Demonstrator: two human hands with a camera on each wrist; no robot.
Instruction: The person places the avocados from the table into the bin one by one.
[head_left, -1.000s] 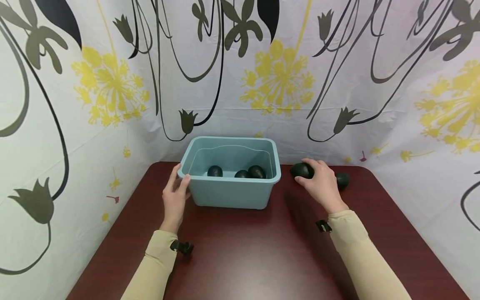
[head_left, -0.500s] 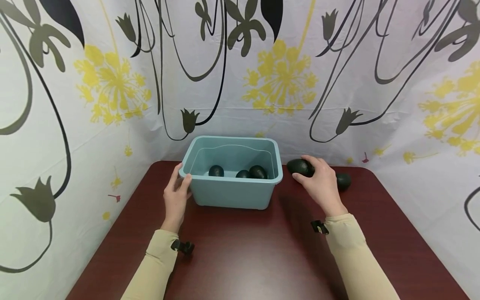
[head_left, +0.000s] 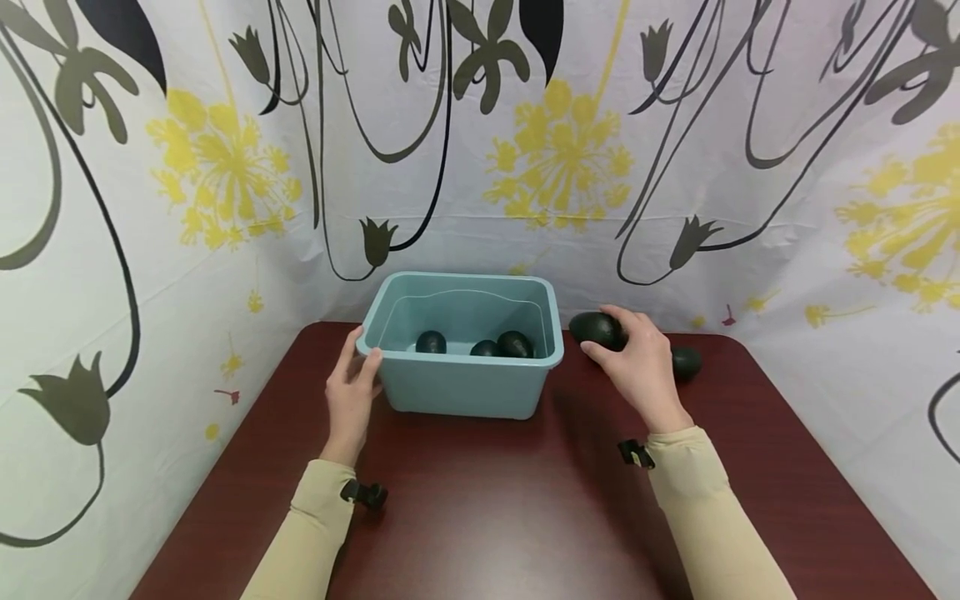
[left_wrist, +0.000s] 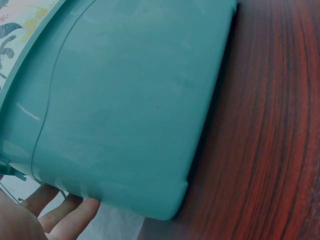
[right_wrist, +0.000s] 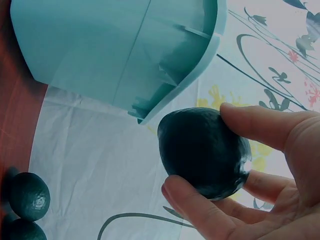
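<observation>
A light blue plastic bin point(head_left: 459, 385) stands on the dark red table, with 3 dark green avocados visible inside, one of them point(head_left: 431, 342) toward the left. My left hand point(head_left: 351, 400) grips the bin's near left corner, thumb and fingers set round it at the rim. In the left wrist view its fingers point(left_wrist: 75, 220) lie against the bin wall point(left_wrist: 120, 110). My right hand point(head_left: 641, 367) holds another avocado point(head_left: 596, 331) between thumb and fingers, right of the bin and apart from it. The right wrist view shows this avocado point(right_wrist: 202, 152) raised off the table.
Behind the right hand another avocado point(head_left: 686, 363) lies on the table point(head_left: 465, 500); the right wrist view shows two loose avocados point(right_wrist: 30, 196) there. A patterned white cloth point(head_left: 480, 192) hangs close behind the bin and along both sides.
My right hand has lifted the avocado slightly and carried it a little left toward the bin. The left hand and the bin have stayed in place.
</observation>
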